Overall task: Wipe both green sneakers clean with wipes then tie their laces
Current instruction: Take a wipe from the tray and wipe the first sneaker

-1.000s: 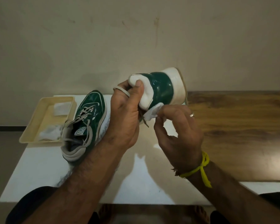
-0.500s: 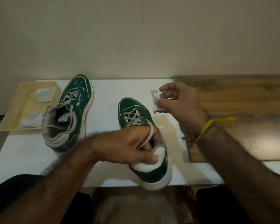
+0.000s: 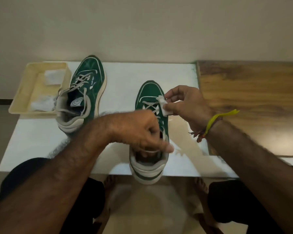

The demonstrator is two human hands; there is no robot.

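Observation:
Two green sneakers with white soles and loose grey laces stand on a white table (image 3: 32, 142). The left sneaker (image 3: 87, 88) sits near the back, toe pointing away. The right sneaker (image 3: 149, 98) stands in the middle with its heel past the front edge. My left hand (image 3: 139, 130) grips this shoe at the tongue and collar, fingers curled into the opening. My right hand (image 3: 186, 103) pinches a small folded white wipe (image 3: 164, 106) against the shoe's right side beside the laces.
A cream plastic tray (image 3: 24, 92) with crumpled white wipes lies at the table's back left, touching the left sneaker. A wooden surface (image 3: 252, 102) adjoins the table on the right. My knees and bare feet show below the front edge.
The right sneaker went from held up heel-first in the air to standing on the table. My right hand has brought the wipe down onto the shoe's upper.

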